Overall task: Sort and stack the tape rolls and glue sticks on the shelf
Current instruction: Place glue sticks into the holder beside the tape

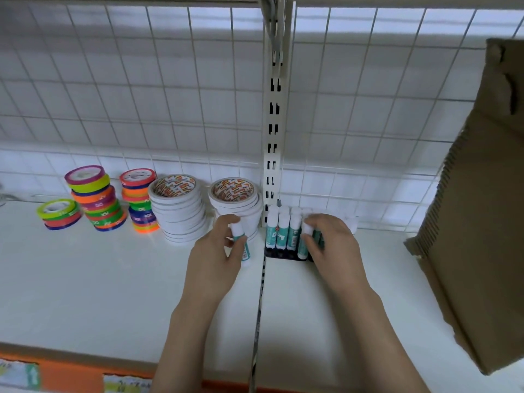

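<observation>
Glue sticks going into the rack, one in each hand

Your left hand [218,251] pinches a glue stick [241,242] beside the white tape stack [236,205]; right hand [330,242] grips another [305,239] at the black tray [283,255]. They look light, rigid and slick, so hold mid-barrel.

Smooth white shelf [113,279], corrugated brown cardboard box [482,222], glossy coloured tape rolls [96,199], metal wire grid [141,95].
</observation>
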Tool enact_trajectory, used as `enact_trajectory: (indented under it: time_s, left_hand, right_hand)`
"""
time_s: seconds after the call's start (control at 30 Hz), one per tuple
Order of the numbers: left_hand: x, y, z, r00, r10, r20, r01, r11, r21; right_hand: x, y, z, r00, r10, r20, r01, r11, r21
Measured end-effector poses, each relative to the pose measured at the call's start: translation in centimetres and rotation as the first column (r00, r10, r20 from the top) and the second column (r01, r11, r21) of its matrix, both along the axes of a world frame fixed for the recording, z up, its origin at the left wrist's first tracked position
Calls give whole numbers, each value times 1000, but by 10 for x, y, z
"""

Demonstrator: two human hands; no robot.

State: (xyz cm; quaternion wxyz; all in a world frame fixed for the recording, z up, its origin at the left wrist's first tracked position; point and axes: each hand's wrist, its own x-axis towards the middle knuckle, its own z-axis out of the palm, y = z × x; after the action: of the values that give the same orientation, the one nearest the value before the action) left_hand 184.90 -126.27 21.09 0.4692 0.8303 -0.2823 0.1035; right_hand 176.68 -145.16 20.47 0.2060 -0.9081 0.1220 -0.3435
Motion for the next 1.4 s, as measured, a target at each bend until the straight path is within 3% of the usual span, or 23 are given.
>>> enact_trajectory:
  time_s: [0.33, 0.57, 0.67, 0.83, 0.93, 1.13, 1.27, 1.4]
  left_hand:
    - [-1, -7, -7, 999, -42, 9, 42, 999, 5]
    - [-5, -10, -8, 996, -88, 33, 88, 996, -3]
    - [-5, -13, -5, 990, -116, 85, 116, 993, 5]
    - [1, -34, 3, 957, -238, 166, 235, 971, 37]
    - [6, -51, 1, 938, -299, 174, 290, 954, 74]
    - [13, -74, -11, 908, -236, 346, 174, 964, 200]
    - [14, -77, -12, 868, -166, 469, 57, 970, 238]
    - [13, -78, -12, 871, -186, 455, 45, 952, 303]
  right_hand:
    - [4, 5, -2, 990, -20, 140, 16, 999, 30]
    - [6, 7, 1, 994, -47, 104, 42, 998, 48]
    - [3, 6, 8, 999, -32, 18, 31, 998, 56]
    - [-10, 6, 6, 1000, -6, -25, 7, 999, 32]
    - [-24, 3, 2, 996, -82, -18, 82, 996, 29]
    - [-53, -6, -11, 969, -246, -30, 247, 965, 91]
    - [-61, -8, -24, 933, -320, -163, 339, 934, 111]
    - [-63, -8, -34, 897, -306, -320, 357, 927, 113]
